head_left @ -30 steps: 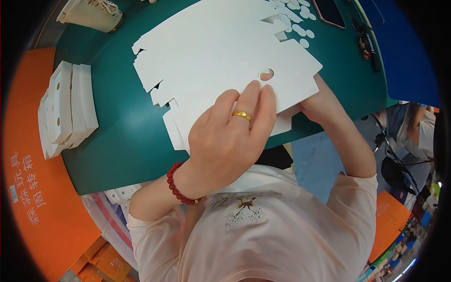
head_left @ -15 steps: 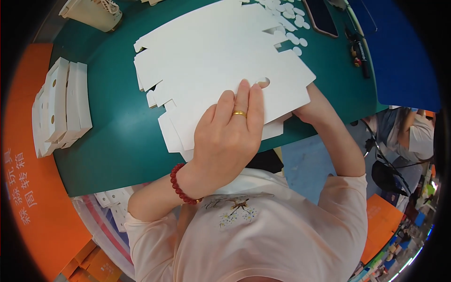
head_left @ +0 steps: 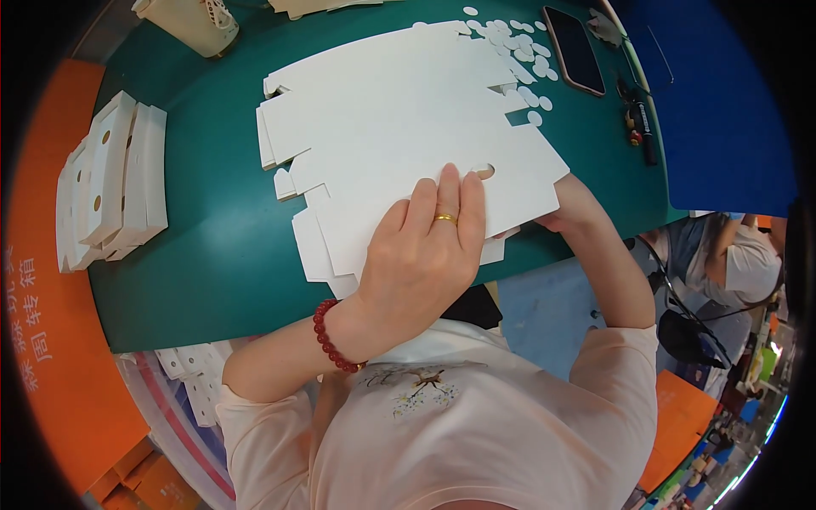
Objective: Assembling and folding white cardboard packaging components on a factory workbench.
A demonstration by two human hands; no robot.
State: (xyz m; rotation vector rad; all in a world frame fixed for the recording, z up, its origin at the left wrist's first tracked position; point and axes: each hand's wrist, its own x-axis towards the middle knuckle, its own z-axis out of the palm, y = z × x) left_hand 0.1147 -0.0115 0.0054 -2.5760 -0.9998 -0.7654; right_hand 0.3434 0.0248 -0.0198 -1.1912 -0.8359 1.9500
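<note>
Flat white die-cut cardboard sheets (head_left: 374,119) lie stacked before me, with notches and tabs along their sides. My left hand (head_left: 425,242) rests palm down on the top sheet, its fingers stretched out close together beside a small rounded hole (head_left: 486,172). A skin-coloured patch shows through that hole. On the hand are a gold ring (head_left: 444,218) and a red bead bracelet (head_left: 327,336). My right hand (head_left: 563,206) reaches under the near right corner of the sheets; its fingers are hidden beneath them.
Small white paper discs (head_left: 523,51) are scattered beyond the sheets, near a phone (head_left: 574,51) and a black pen (head_left: 643,127). Folded white boxes (head_left: 115,178) stand at the left edge of the green table (head_left: 204,272). A beige cup (head_left: 191,21) is at the back left.
The whole view has shifted slightly. Sheets and hands appear a little lower, with my left hand keeping its place beside the hole and my right hand still underneath.
</note>
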